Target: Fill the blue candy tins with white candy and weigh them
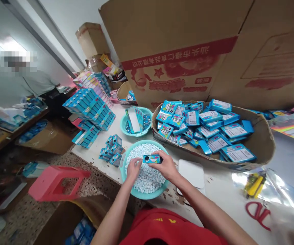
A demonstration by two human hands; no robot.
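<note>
A small blue printed candy box (pixel 148 159) is held sideways in my right hand (pixel 166 165), thumb on the near side and fingers on the far side. A dark round opening shows on its face toward the left. Just left of the box, my left hand (pixel 134 169) has its fingers curled together in a pinch; whatever is between them is too small to make out. Both hands are over a turquoise basin (pixel 123 170) filled with small white pellet-like candies (pixel 149 178). Several similar blue boxes (pixel 115 148) stand grouped on the table left of the basin.
A cut-down carton (pixel 268 149) heaped with blue boxes lies at right. Behind is a second basin (pixel 134 133) holding cards and small blue pieces. Stacked blue packs (pixel 91 109) rise at left. Red-handled scissors (pixel 258 214), a yellow tool (pixel 255 185) and a red stool (pixel 52 182) are nearby.
</note>
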